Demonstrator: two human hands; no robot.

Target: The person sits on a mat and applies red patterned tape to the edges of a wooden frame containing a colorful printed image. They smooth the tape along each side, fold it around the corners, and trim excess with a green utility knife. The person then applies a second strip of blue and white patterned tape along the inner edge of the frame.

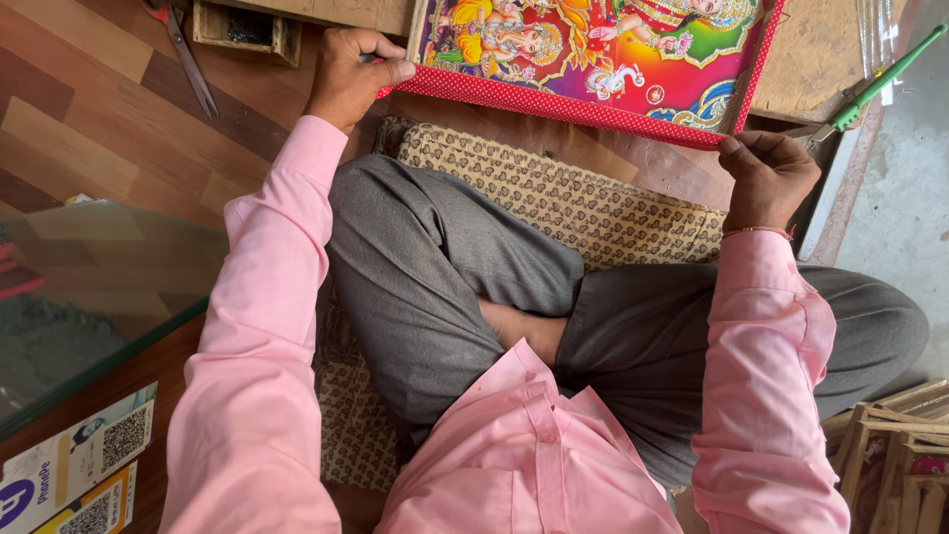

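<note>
— Holding what?

— Gripping a bright picture point(603, 54) with a red dotted frame. Left hand point(351, 74) curling shut around the frame's near left corner, thumb on top. Right hand point(766, 178) closing on the frame's near right corner, fingers bent in.

— Lying where, that picture?

— Resting up at the top, on a worn wooden board point(811, 59), just past the knees. Showing lots of colours: pink, yellow, green, orange. Leaning out a bit over a brown patterned mat point(563, 198).

— Sitting how?

— Sitting cross-legged on that mat, wearing a pink shirt and grey trousers.

— Lying nearby?

— Scissors point(188, 59) lying on the wood-pattern floor point(89, 119), well left of the left hand. Small open wooden box point(247, 30) sitting just beside them, at the top edge. Green-handled tool point(875, 84) lying far right, near the right hand but not touching. Sheet of glass point(89, 297) lying at the left, greenish along its edge.

— Any labels or signs?

— Two cards point(74, 475) sitting in the bottom left corner, below the glass. Flat, rectangle shaped, white and yellow, each carrying a square black-and-white code patch. Stack of plain wooden frames point(900, 455) piling up at the bottom right.
</note>
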